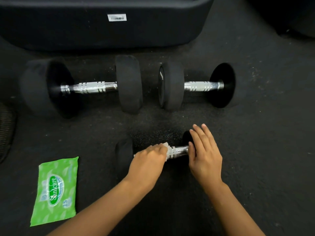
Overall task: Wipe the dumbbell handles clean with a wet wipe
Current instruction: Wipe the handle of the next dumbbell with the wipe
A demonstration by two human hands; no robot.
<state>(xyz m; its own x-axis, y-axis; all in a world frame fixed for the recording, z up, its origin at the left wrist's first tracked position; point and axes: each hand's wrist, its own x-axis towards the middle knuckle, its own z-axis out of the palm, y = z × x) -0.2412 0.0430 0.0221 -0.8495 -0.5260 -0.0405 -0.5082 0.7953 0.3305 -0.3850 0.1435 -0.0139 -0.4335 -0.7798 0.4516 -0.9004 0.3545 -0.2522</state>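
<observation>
Hands at work on the small black-ended dumbbell with chrome handle, lying nearest on the dark speckled rubber floor: left hand curled round a white wet wipe on the bar, right hand with fingers straight, steadying the right end. Dumbbell likely heavy, rigid, apt to roll; chrome slick when wet. Green wipes packet left. Beyond, two larger black dumbbells, handles likely not yet wiped.

Green wipes pack, chrome-handled black dumbbells, speckled black floor.
</observation>
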